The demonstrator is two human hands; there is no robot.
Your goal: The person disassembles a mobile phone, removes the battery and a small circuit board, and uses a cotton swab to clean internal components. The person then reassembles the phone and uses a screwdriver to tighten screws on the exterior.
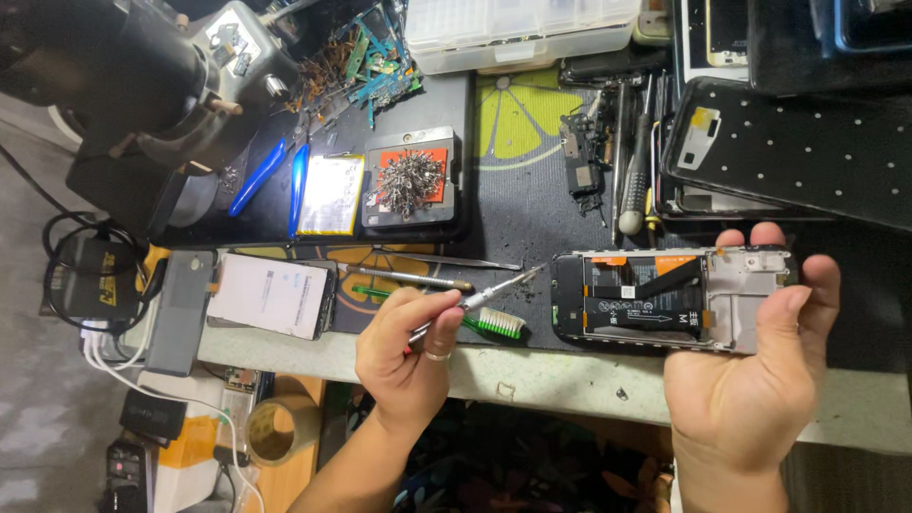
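Observation:
My right hand [760, 361] grips an opened phone [655, 299] by its right end, back cover off, with the black battery and orange flex strips showing. It is held level just above the bench's front edge. My left hand [408, 347] is closed around a thin silver screwdriver [494, 293], whose tip points up and right toward the phone's left end and stops a short way from it. A ring sits on one finger of the left hand. Under the screwdriver lies a green toothbrush [489, 325] with white bristles.
A black work mat [532, 204] carries a magnetic tray of screws [410, 180], a loose battery [331, 193], blue pry tools [256, 176], tweezers [456, 258] and a black phone back cover [807, 152]. A white phone [271, 294] lies at left; a microscope [142, 76] stands at back left.

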